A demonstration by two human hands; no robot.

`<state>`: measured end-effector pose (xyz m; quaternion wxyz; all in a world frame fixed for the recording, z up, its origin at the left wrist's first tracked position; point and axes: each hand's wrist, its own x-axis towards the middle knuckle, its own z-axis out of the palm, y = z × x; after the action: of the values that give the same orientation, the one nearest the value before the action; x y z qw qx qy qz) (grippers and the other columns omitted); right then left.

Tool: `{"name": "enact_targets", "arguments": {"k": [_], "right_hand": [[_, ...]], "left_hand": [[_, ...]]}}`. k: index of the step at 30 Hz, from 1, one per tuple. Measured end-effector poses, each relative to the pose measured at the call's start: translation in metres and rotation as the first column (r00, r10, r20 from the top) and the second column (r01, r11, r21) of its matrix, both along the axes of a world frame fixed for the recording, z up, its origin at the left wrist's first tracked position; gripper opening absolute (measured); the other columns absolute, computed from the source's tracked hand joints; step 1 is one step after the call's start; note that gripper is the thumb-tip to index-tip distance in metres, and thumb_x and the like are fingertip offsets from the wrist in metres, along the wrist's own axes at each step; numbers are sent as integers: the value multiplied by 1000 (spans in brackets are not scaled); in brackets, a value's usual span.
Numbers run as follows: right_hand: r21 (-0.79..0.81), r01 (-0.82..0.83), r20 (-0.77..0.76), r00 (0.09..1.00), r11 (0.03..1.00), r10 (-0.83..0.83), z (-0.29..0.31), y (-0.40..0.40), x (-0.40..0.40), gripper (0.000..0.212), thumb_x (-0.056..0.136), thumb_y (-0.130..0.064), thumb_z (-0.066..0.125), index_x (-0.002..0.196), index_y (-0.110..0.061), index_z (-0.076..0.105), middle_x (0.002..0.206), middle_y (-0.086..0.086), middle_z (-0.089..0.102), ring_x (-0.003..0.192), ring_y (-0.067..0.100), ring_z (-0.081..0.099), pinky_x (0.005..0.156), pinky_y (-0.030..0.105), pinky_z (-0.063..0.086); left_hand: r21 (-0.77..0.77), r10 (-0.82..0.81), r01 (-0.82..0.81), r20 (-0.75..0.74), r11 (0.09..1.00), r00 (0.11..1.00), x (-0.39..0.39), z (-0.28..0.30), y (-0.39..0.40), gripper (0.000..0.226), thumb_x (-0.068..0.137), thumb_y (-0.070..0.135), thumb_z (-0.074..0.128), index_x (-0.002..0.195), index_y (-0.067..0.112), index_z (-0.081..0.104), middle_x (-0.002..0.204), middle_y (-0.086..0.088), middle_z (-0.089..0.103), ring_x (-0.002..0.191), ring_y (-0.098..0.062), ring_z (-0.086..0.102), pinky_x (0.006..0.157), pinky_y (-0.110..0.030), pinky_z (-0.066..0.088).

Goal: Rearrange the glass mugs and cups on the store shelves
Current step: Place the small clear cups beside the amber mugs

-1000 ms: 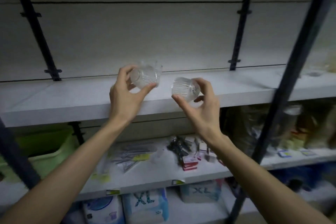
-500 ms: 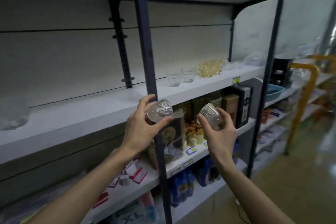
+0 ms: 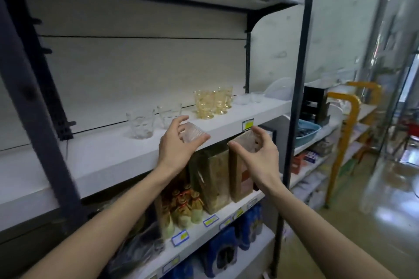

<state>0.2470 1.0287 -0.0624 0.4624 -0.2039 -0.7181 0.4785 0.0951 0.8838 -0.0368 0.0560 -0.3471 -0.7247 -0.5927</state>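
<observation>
My left hand [image 3: 175, 147] grips a small ribbed clear glass cup [image 3: 193, 134], held just above the front edge of the white middle shelf [image 3: 108, 158]. My right hand [image 3: 260, 154] holds a second ribbed clear glass cup [image 3: 246, 141] in front of and slightly below that shelf's edge. On the shelf stand two clear glass tumblers [image 3: 140, 123], one behind the other toward the right. Further right is a cluster of amber glass goblets [image 3: 212, 102], then small clear glass bowls [image 3: 248, 98].
A dark upright post [image 3: 294, 106] stands right of my right hand, another [image 3: 34, 88] at the left. Below are tall brown boxes [image 3: 215, 179], small bottles [image 3: 183, 208] and blue packs [image 3: 224, 251]. A blue basket [image 3: 309, 129] and yellow rails [image 3: 347, 133] lie to the right.
The view has swung right along the shelving. Both hands, each still holding a ribbed cup, have moved up to the middle shelf's front edge near the clear tumblers.
</observation>
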Motion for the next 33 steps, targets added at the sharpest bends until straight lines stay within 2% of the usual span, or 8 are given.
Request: {"name": "enact_targets", "arguments": {"k": [6, 9, 12, 16, 20, 23, 28, 33], "right_hand": [[-7, 80, 54, 995, 997, -79, 11, 112, -33, 85, 73, -54, 85, 145, -23, 52, 140, -2, 61, 128, 13, 56, 110, 39, 47], [-27, 115, 74, 991, 993, -113, 15, 168, -54, 86, 73, -56, 84, 145, -21, 51, 142, 2, 60, 130, 19, 55, 111, 45, 46], [-18, 130, 90, 988, 991, -128, 20, 227, -80, 86, 75, -54, 84, 146, -19, 49, 140, 4, 60, 130, 23, 56, 111, 47, 45], [35, 62, 111, 992, 997, -65, 27, 301, -118, 82, 78, -45, 84, 146, -19, 47, 135, 1, 61, 123, 21, 58, 108, 44, 47], [127, -33, 222, 975, 991, 4, 34, 358, -153, 84, 79, -47, 81, 148, -15, 44, 136, 3, 60, 124, 22, 57, 107, 41, 45], [166, -84, 292, 956, 983, 33, 33, 387, -171, 85, 80, -46, 80, 148, -11, 44, 137, 6, 60, 127, 25, 56, 107, 41, 45], [255, -153, 343, 938, 955, 58, 26, 407, -183, 82, 85, -45, 75, 150, -9, 40, 144, 9, 55, 130, 28, 54, 103, 38, 42], [334, -198, 308, 947, 922, 92, 18, 411, -179, 88, 84, -40, 76, 154, -9, 33, 153, 10, 42, 140, 26, 41, 113, 36, 35]], "left_hand": [[-94, 42, -48, -64, 994, 997, -30, 15, 111, 82, 75, 56, 85, 144, 30, 49, 143, 4, 60, 129, -18, 57, 107, -43, 51], [-118, 13, -24, -93, 993, 996, -36, 20, 166, 89, 79, 60, 79, 154, 35, 38, 151, 4, 53, 137, -17, 50, 112, -40, 43], [-141, 45, -64, -131, 988, 990, -40, 21, 224, 87, 80, 63, 76, 153, 35, 40, 150, 4, 54, 135, -18, 51, 111, -43, 45], [-172, 100, -118, -106, 978, 989, -51, 20, 295, 82, 78, 55, 82, 148, 30, 46, 133, 7, 62, 120, -17, 58, 103, -39, 51], [-249, 186, -202, -88, 947, 979, -69, 15, 352, 74, 84, 41, 81, 148, 25, 46, 141, 2, 56, 127, -18, 52, 106, -35, 45], [-332, 250, -262, -81, 906, 965, -84, 12, 380, 74, 87, 42, 78, 149, 20, 45, 148, -3, 54, 131, -22, 52, 108, -36, 43], [-466, 309, -387, -237, 796, 921, -85, 13, 401, 70, 95, 48, 63, 153, 16, 39, 153, -5, 51, 140, -27, 47, 105, -38, 42], [-414, 351, -522, -422, 746, 836, -72, 7, 396, 78, 97, 49, 59, 161, 16, 28, 169, -1, 26, 155, -20, 21, 122, -36, 23]]}}
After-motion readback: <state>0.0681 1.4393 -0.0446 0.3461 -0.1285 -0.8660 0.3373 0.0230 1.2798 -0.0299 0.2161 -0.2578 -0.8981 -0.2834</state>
